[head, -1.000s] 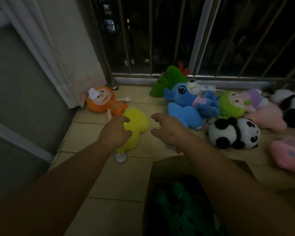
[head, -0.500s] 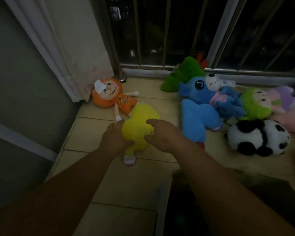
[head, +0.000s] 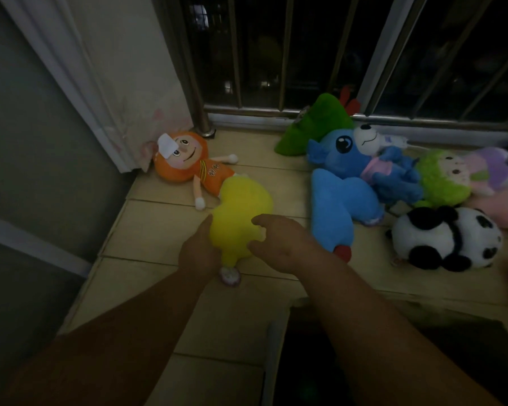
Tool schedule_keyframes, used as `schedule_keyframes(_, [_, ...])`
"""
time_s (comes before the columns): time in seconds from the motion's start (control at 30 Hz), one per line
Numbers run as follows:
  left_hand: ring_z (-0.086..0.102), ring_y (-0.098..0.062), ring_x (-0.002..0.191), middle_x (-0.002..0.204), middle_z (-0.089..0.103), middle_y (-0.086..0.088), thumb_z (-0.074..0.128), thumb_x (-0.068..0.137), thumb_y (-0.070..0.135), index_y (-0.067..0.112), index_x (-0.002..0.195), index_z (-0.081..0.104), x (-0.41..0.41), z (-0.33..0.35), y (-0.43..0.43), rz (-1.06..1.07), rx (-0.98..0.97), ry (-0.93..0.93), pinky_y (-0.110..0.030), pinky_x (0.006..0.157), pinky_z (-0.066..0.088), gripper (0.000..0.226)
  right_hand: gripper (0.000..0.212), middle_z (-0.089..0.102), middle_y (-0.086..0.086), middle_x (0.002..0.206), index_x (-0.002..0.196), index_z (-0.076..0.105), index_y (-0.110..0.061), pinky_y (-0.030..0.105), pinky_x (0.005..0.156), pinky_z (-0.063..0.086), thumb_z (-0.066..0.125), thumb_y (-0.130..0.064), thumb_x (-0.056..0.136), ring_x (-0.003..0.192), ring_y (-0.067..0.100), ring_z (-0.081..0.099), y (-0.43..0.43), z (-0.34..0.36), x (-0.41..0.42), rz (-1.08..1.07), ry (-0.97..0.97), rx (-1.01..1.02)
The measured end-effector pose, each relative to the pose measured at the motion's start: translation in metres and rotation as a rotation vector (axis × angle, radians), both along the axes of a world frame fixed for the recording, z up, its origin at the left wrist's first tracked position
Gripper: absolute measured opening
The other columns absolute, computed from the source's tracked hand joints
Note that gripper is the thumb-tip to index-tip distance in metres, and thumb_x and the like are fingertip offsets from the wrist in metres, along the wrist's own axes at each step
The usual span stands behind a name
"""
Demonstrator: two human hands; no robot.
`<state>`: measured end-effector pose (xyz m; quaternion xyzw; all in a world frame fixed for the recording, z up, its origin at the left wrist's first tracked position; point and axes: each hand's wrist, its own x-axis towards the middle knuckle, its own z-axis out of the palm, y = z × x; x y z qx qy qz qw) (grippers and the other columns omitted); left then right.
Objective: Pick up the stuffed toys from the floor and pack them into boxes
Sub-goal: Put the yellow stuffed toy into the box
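Fingers (head: 264,222) gripping yellow plush (head: 241,205), left hand (head: 198,253), right hand (head: 288,247)

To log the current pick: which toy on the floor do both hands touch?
The yellow toy, beside the orange doll. The left hand and right hand grip its lower part from both sides; no other toy lies between the hands.

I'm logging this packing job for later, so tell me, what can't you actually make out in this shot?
Head view only:
- Inside the box: too dark, and the right forearm crosses it.
- Fingers of the left hand: hidden under the yellow toy, so its grip is unclear.
- The pink toy: cut off by the right edge.
- The white tag on the orange doll: any print is too small.
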<state>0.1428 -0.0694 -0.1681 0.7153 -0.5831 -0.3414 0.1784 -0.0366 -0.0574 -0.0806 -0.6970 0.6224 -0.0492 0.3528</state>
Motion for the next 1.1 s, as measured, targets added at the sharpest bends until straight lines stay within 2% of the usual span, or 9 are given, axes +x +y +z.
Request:
schedule_keyframes(0.2, [0.058,-0.032,0.116,0.126,0.060,-0.020,0.041,0.082,0.035,0.004,0.131,0.054,-0.008,0.018,0.000,-0.054,-0.152,-0.108,-0.033,0.100,0.039,0.059,0.064,0.035,0.004,0.151,0.147,0.032,-0.023,0.031,0.105,0.034,0.058,-0.037,0.090,0.135,0.023,0.037,0.000,0.006,-0.004,-0.023,0.001,-0.014])
schedule_keyframes(0.3, [0.070,-0.031,0.085,0.091,0.072,-0.021,0.041,0.092,0.032,-0.002,0.098,0.071,-0.019,0.042,-0.012,-0.081,-0.340,-0.178,-0.028,0.076,0.051,0.046,0.066,0.038,0.005,0.149,0.146,0.032,-0.024,0.034,0.105,0.038,0.061,-0.037,0.089,0.133,0.024,0.040,-0.002,0.014,-0.015,-0.062,0.012,-0.022])
schedule_keyframes(0.4, [0.064,-0.030,0.098,0.104,0.070,-0.017,0.053,0.087,0.005,0.006,0.110,0.069,-0.038,0.074,-0.018,-0.040,-0.399,-0.144,-0.028,0.082,0.044,0.028,0.074,0.039,0.005,0.148,0.147,0.030,-0.022,0.035,0.101,0.041,0.066,-0.037,0.084,0.129,0.025,0.043,-0.005,0.016,-0.029,-0.075,0.047,-0.053])
schedule_keyframes(0.5, [0.062,-0.028,0.100,0.106,0.069,-0.014,0.051,0.087,0.006,0.008,0.112,0.070,-0.056,0.104,-0.016,-0.032,-0.464,0.001,-0.032,0.093,0.045,0.031,0.101,0.028,0.007,0.153,0.151,0.013,-0.023,0.040,0.106,0.038,0.077,-0.036,0.074,0.133,0.028,0.037,-0.005,0.020,-0.046,-0.072,0.070,-0.074])
schedule_keyframes(0.63, [0.062,-0.027,0.096,0.103,0.069,-0.012,0.049,0.091,0.008,0.010,0.109,0.068,-0.080,0.148,-0.016,0.032,-0.495,0.184,-0.031,0.082,0.048,0.026,0.130,0.010,0.001,0.159,0.150,-0.001,-0.035,0.048,0.111,0.032,0.089,-0.037,0.057,0.143,0.029,0.020,0.002,0.040,-0.069,-0.195,0.041,-0.273])
schedule_keyframes(0.77, [0.065,-0.022,0.085,0.090,0.067,0.000,0.049,0.093,0.015,0.019,0.102,0.069,-0.104,0.189,-0.005,0.021,-0.429,0.390,-0.034,0.072,0.050,0.022,0.088,0.042,0.007,0.146,0.145,0.034,-0.022,0.045,0.111,0.031,0.068,-0.049,0.068,0.135,0.029,0.037,0.009,0.075,-0.088,-0.293,0.048,-0.631])
schedule_keyframes(0.87, [0.059,-0.018,0.082,0.083,0.061,0.007,0.053,0.090,0.014,0.020,0.093,0.068,-0.120,0.221,0.007,0.009,-0.422,0.497,-0.028,0.060,0.042,0.017,0.057,0.060,0.007,0.127,0.131,0.055,-0.018,0.031,0.099,0.037,0.067,-0.034,0.078,0.118,0.026,0.053,0.031,0.110,-0.106,-0.341,-0.057,-0.788])
schedule_keyframes(1.0, [0.059,-0.016,0.098,0.100,0.066,0.003,0.055,0.087,0.031,0.032,0.088,0.069,-0.138,0.254,0.027,-0.142,-0.461,0.644,-0.037,0.085,0.049,0.014,0.050,0.064,0.003,0.120,0.126,0.058,-0.023,0.021,0.081,0.036,0.072,-0.034,0.080,0.108,0.020,0.058,0.065,0.144,-0.132,-0.399,-0.192,-0.691])
schedule_keyframes(1.1, [0.060,-0.025,0.110,0.115,0.066,-0.005,0.057,0.076,0.060,0.031,0.099,0.072,-0.155,0.274,0.044,-0.217,-0.340,0.801,-0.049,0.097,0.046,0.041,0.042,0.066,-0.005,0.106,0.115,0.062,-0.029,0.023,0.074,0.042,0.073,-0.044,0.078,0.093,0.009,0.060,0.089,0.166,-0.151,-0.379,-0.321,-0.608])
